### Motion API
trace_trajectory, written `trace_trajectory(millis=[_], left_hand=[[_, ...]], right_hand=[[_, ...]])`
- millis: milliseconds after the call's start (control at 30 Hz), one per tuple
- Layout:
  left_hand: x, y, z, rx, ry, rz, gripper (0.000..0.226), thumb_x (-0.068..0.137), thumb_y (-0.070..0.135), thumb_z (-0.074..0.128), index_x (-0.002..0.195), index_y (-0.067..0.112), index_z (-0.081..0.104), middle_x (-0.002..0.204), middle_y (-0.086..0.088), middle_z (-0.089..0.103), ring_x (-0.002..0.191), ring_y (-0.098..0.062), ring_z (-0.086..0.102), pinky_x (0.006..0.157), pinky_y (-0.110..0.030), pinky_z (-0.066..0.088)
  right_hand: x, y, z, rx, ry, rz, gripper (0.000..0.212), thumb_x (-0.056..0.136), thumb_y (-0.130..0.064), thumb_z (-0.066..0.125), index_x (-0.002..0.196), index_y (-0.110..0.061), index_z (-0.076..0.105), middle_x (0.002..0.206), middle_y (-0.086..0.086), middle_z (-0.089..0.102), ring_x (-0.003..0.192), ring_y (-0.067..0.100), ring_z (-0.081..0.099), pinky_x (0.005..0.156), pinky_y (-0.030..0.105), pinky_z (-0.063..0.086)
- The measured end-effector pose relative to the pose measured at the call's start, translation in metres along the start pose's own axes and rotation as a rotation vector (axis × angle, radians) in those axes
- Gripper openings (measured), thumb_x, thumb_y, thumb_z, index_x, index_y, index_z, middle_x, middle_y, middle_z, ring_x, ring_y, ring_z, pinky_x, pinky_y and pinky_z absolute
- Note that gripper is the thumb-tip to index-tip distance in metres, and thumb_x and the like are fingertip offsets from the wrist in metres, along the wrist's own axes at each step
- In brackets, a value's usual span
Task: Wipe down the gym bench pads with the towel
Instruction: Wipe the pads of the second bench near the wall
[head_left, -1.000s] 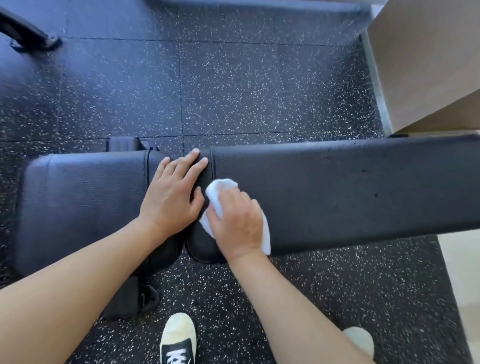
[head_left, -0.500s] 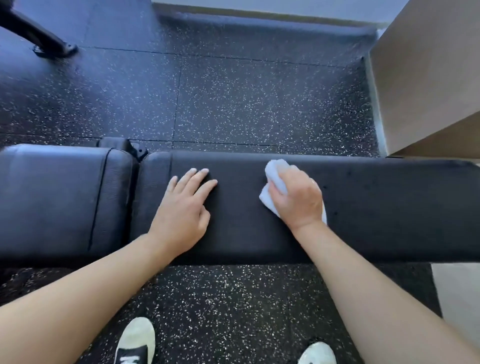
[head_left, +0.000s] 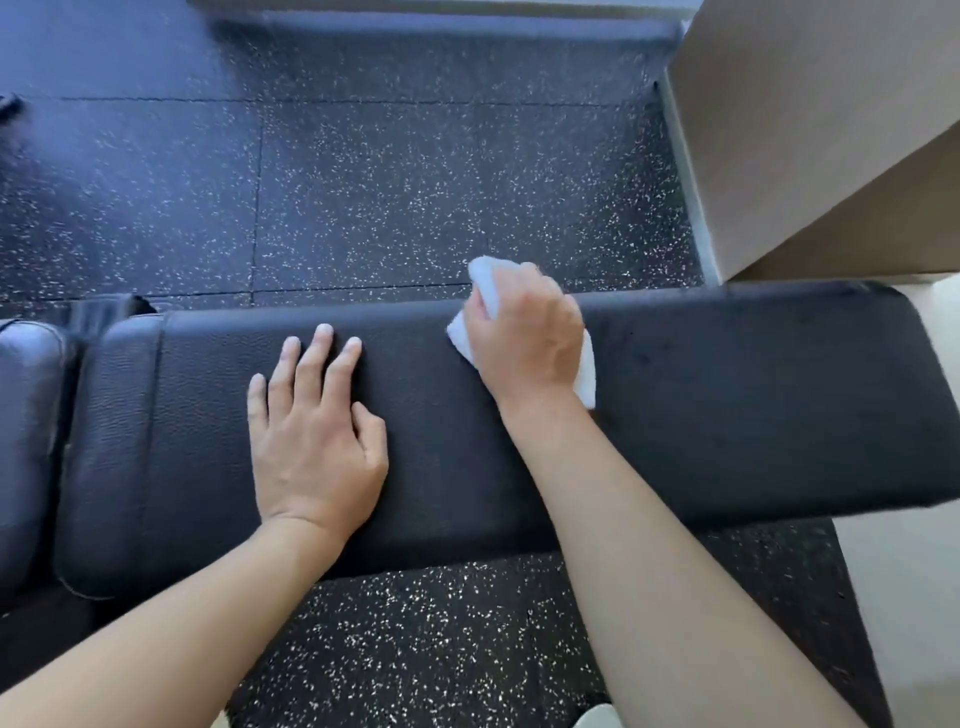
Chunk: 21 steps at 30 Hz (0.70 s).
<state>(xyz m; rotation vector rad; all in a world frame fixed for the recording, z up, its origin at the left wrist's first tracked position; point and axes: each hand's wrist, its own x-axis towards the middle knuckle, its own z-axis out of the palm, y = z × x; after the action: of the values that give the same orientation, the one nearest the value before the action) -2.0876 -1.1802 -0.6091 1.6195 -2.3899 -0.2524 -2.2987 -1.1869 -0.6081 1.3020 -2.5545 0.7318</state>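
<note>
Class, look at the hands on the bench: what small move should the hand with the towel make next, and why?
Probably sweep the white towel on toward the long pad's free end. The right hand grips it near the pad's far edge, mid-length; the stretch beyond looks dusty. The left hand rests flat, steadying the pad.

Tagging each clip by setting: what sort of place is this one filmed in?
Most likely a gym. A long black padded leather-look bench stands on black rubber floor tiles flecked with white, typical gym flooring. The right hand holds a white towel against the pad; the left hand rests flat.
</note>
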Motion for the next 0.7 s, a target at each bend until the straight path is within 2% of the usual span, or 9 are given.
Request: trace_trajectory(millis=[133, 200, 267, 333, 367, 433, 500, 600, 700], left_hand=[[0.0, -0.002, 0.0, -0.027, 0.002, -0.039, 0.056, 0.097, 0.031, 0.037, 0.15, 0.016, 0.049, 0.168, -0.002, 0.038, 0.158, -0.03, 0.028, 0.129, -0.056, 0.017], [0.001, 0.0, -0.001, -0.029, 0.014, -0.049, 0.06, 0.095, 0.031, 0.036, 0.15, 0.013, 0.05, 0.167, -0.003, 0.04, 0.157, -0.031, 0.03, 0.129, -0.056, 0.018], [0.001, 0.001, -0.001, -0.002, 0.027, -0.03, 0.064, 0.089, 0.029, 0.038, 0.15, 0.012, 0.05, 0.167, -0.005, 0.041, 0.157, -0.031, 0.031, 0.129, -0.056, 0.018], [0.002, 0.0, -0.001, 0.006, 0.025, -0.018, 0.065, 0.088, 0.027, 0.041, 0.15, 0.012, 0.05, 0.167, -0.005, 0.041, 0.156, -0.032, 0.031, 0.129, -0.056, 0.018], [0.002, 0.0, -0.001, 0.005, 0.02, -0.018, 0.065, 0.088, 0.026, 0.042, 0.15, 0.011, 0.05, 0.167, -0.005, 0.041, 0.156, -0.033, 0.032, 0.129, -0.056, 0.018], [0.0, 0.001, -0.002, 0.017, 0.011, -0.017, 0.064, 0.088, 0.025, 0.043, 0.151, 0.011, 0.049, 0.167, -0.006, 0.04, 0.156, -0.033, 0.031, 0.129, -0.055, 0.017], [0.0, 0.0, -0.001, 0.022, 0.013, -0.018, 0.065, 0.088, 0.025, 0.043, 0.151, 0.011, 0.049, 0.167, -0.006, 0.039, 0.156, -0.034, 0.031, 0.129, -0.056, 0.017], [0.001, 0.0, -0.001, 0.015, 0.012, -0.017, 0.065, 0.088, 0.025, 0.043, 0.151, 0.009, 0.049, 0.167, -0.007, 0.04, 0.156, -0.035, 0.032, 0.128, -0.057, 0.018], [0.001, 0.001, -0.002, 0.027, 0.018, -0.016, 0.065, 0.088, 0.025, 0.043, 0.15, 0.009, 0.05, 0.166, -0.008, 0.041, 0.155, -0.036, 0.032, 0.128, -0.058, 0.019]], right_hand=[[-0.051, -0.081, 0.004, 0.132, -0.181, -0.249, 0.019, 0.083, -0.035, 0.058, 0.082, -0.016, 0.063, 0.08, 0.004, 0.064, 0.068, 0.028, 0.059, 0.059, 0.037, 0.035], [-0.048, -0.068, 0.003, 0.166, -0.171, -0.343, 0.022, 0.085, -0.036, 0.055, 0.083, -0.016, 0.064, 0.08, 0.003, 0.063, 0.067, 0.028, 0.059, 0.058, 0.038, 0.038], [-0.03, -0.027, -0.008, 0.142, -0.093, -0.39, 0.015, 0.082, -0.029, 0.059, 0.083, -0.015, 0.064, 0.077, 0.003, 0.061, 0.064, 0.03, 0.059, 0.055, 0.038, 0.041], [-0.011, 0.033, -0.026, 0.069, -0.048, -0.318, 0.007, 0.079, -0.022, 0.064, 0.083, -0.02, 0.059, 0.075, 0.002, 0.056, 0.064, 0.03, 0.055, 0.055, 0.036, 0.044], [-0.001, 0.064, -0.039, -0.01, -0.043, -0.233, 0.012, 0.077, -0.019, 0.062, 0.081, -0.022, 0.051, 0.074, 0.002, 0.05, 0.066, 0.029, 0.051, 0.055, 0.036, 0.044], [0.014, 0.118, -0.061, -0.147, -0.029, -0.032, 0.013, 0.076, -0.018, 0.053, 0.079, -0.019, 0.04, 0.074, 0.004, 0.042, 0.067, 0.031, 0.043, 0.053, 0.037, 0.044], [0.019, 0.142, -0.063, -0.189, -0.006, 0.112, 0.007, 0.077, -0.016, 0.048, 0.078, -0.014, 0.041, 0.072, 0.006, 0.041, 0.065, 0.03, 0.036, 0.052, 0.038, 0.044], [0.011, 0.114, -0.039, -0.182, -0.01, 0.109, 0.01, 0.084, -0.023, 0.046, 0.077, -0.016, 0.048, 0.076, 0.004, 0.044, 0.069, 0.024, 0.029, 0.055, 0.039, 0.041], [0.003, 0.037, -0.008, -0.062, -0.08, -0.067, 0.012, 0.085, -0.026, 0.055, 0.079, -0.018, 0.059, 0.073, 0.002, 0.052, 0.064, 0.031, 0.046, 0.059, 0.036, 0.027]])
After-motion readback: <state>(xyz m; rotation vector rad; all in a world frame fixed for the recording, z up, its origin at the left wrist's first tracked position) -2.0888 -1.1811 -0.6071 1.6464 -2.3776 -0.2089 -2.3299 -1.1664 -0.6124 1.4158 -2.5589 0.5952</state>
